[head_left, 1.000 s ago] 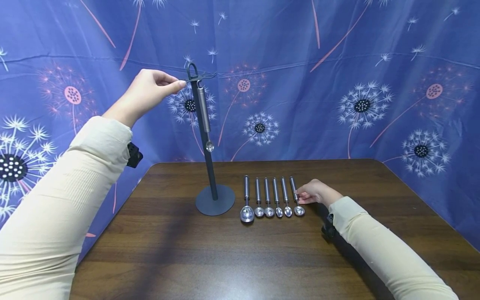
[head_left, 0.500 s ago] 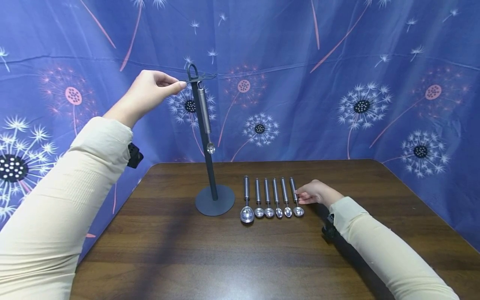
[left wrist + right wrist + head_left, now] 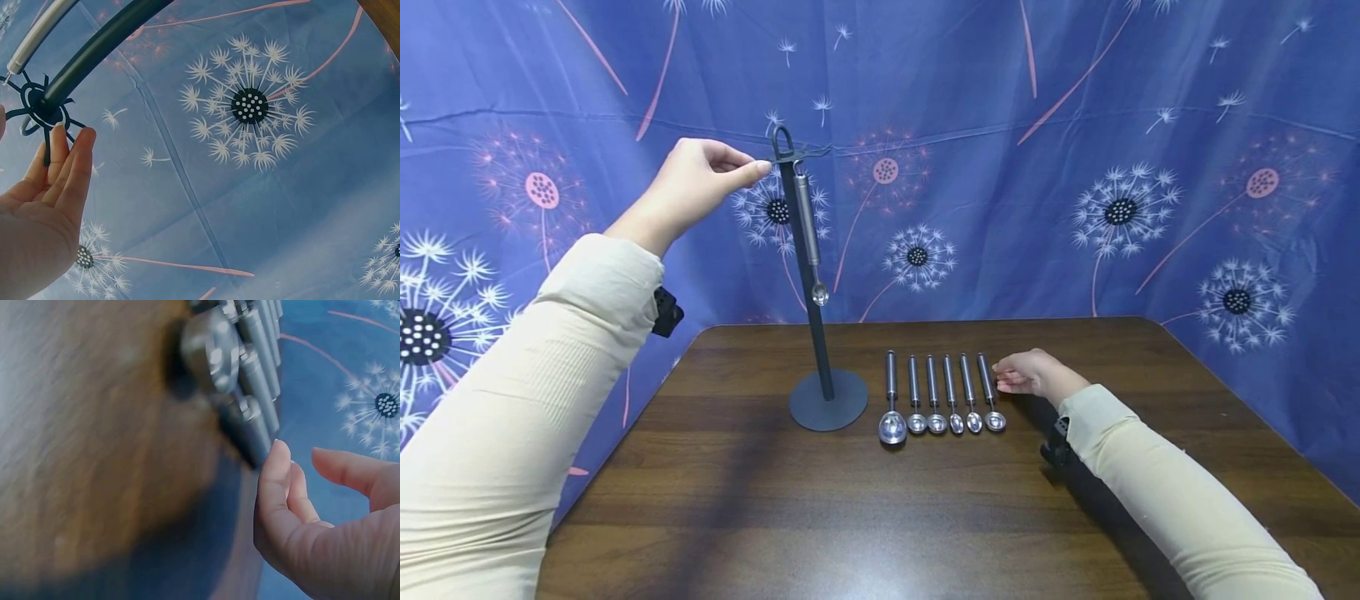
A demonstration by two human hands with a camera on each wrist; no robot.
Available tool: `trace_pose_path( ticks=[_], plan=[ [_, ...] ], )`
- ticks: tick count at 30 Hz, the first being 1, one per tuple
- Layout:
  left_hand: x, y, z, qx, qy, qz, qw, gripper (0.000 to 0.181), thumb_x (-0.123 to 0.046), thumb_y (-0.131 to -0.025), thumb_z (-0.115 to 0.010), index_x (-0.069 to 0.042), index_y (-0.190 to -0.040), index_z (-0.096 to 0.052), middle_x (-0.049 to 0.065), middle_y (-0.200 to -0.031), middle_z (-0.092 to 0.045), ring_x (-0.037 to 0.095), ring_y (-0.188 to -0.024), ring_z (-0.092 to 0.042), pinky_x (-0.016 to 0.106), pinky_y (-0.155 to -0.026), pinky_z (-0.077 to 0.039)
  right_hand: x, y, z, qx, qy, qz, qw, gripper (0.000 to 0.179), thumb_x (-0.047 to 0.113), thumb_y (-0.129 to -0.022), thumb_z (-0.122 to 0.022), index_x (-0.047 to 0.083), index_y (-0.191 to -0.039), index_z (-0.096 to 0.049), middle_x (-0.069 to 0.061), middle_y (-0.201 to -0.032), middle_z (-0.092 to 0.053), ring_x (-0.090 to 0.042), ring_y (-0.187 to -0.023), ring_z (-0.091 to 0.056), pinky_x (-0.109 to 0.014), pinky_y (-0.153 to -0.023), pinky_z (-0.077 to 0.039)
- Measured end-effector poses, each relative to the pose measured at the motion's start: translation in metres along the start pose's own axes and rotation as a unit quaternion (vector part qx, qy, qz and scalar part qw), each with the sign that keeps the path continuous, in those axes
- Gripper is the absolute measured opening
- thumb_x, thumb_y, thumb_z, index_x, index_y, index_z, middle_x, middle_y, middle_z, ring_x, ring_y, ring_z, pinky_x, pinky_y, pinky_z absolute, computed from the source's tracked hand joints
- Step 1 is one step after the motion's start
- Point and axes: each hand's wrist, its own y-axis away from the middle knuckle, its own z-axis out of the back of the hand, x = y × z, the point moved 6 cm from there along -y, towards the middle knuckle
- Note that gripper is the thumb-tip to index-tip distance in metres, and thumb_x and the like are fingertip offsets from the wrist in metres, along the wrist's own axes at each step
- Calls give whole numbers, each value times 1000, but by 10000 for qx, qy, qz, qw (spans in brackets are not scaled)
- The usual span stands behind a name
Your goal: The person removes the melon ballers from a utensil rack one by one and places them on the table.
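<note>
My left hand (image 3: 696, 183) is raised at the top of a dark hook stand (image 3: 818, 342), thumb and fingertips pinching one of its hooks. In the left wrist view the ring of hooks (image 3: 47, 109) meets the fingertips. A slim steel scoop (image 3: 806, 218) with a small bowl hangs from another hook. Several steel scoops lie in a row on the table, bowls toward me. My right hand (image 3: 1037, 373) is beside the handle of the rightmost scoop (image 3: 995, 421). The right wrist view shows that hand (image 3: 325, 537) with thumb and fingers apart, nothing between them.
At the row's left end lies the biggest scoop (image 3: 892, 427), right of the stand's round base (image 3: 805, 408). The brown wooden table (image 3: 850, 517) reaches back to a blue dandelion-print cloth (image 3: 1000, 208).
My right hand has shifted slightly away from me along the rightmost scoop's handle, its fingers lifting. My left hand stays at the hook, and the hanging scoop sways only slightly.
</note>
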Motion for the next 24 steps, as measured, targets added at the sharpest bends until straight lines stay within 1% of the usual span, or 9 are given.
trace_pose_path(
  ticks=[3, 5, 9, 12, 14, 15, 18, 22, 24],
  plan=[
    [-1, 0, 1, -72, -64, -26, 10000, 58, -52, -90, -62, -4, -123, -65, -20, -78, -63, 7, -95, -57, 42, -101, -43, 8, 1, -4, -66, -124, 67, 9999, 9, -1, -93, -52, -7, -98, -58, -4, -68, -61, -8, -59, -62, -24, -67, -59],
    [-2, 0, 1, -127, -90, -55, 9999, 58, -52, -89, -63, -4, -122, -66, -21, -75, -62, 5, -91, -56, 39, -97, -43, 12, 1, -8, -25, -186, 86, 9998, 11, 0, -94, -52, -7, -101, -57, -4, -69, -62, -9, -60, -63, -24, -68, -59],
    [-3, 0, 0, -219, -106, -59, 9997, 57, -53, -88, -64, -5, -120, -67, -21, -74, -62, 3, -87, -56, 34, -90, -44, 18, 0, -16, -12, -256, 123, 9996, 15, 2, -95, -51, -6, -106, -56, -3, -70, -63, -10, -63, -64, -25, -71, -59],
    [-2, 0, -1, -301, -123, -4, 9995, 57, -54, -87, -64, -7, -120, -68, -19, -76, -64, 3, -88, -57, 30, -87, -43, 23, -3, -22, 32, -327, 354, 9988, 17, 3, -96, -51, -7, -109, -56, -4, -73, -63, -10, -65, -65, -25, -74, -59],
    [-2, 1, -1, -345, -138, 31, 9993, 58, -56, -86, -65, -9, -119, -68, -17, -78, -66, 4, -90, -57, 29, -86, -43, 27, -5, -26, 61, -508, 549, 9972, 18, 3, -96, -50, -8, -109, -57, -5, -74, -65, -11, -66, -67, -25, -76, -59],
    [-1, 2, -1, -352, -140, 57, 9993, 58, -56, -86, -65, -9, -119, -68, -17, -79, -66, 5, -91, -57, 29, -86, -43, 29, -6, -28, 81, -561, 642, 9963, 18, 3, -97, -50, -8, -109, -57, -5, -76, -65, -11, -67, -68, -25, -77, -59],
    [0, 3, -1, -366, -107, 93, 9992, 56, -56, -86, -65, -10, -120, -69, -13, -82, -68, 7, -94, -57, 31, -88, -43, 38, -9, -37, 96, -834, 814, 9931, 25, 3, -97, -50, -11, -118, -55, -7, -80, -65, -14, -70, -69, -26, -80, -58],
    [1, 5, -1, -370, 33, 151, 9992, 56, -55, -86, -66, -12, -121, -68, -11, -87, -69, 8, -98, -58, 34, -93, -44, 54, -8, -52, 52, -986, 877, 9912, 42, 4, -97, -53, -13, -135, -44, -9, -87, -64, -15, -75, -69, -26, -84, -57],
    [2, 5, -1, -376, 106, 180, 9991, 57, -56, -85, -66, -12, -122, -68, -9, -90, -70, 9, -100, -58, 35, -96, -44, 62, -5, -60, 40, -1008, 885, 9910, 45, 5, -98, -54, -11, -138, -43, -8, -89, -64, -15, -77, -68, -26, -85, -57]
  ],
)
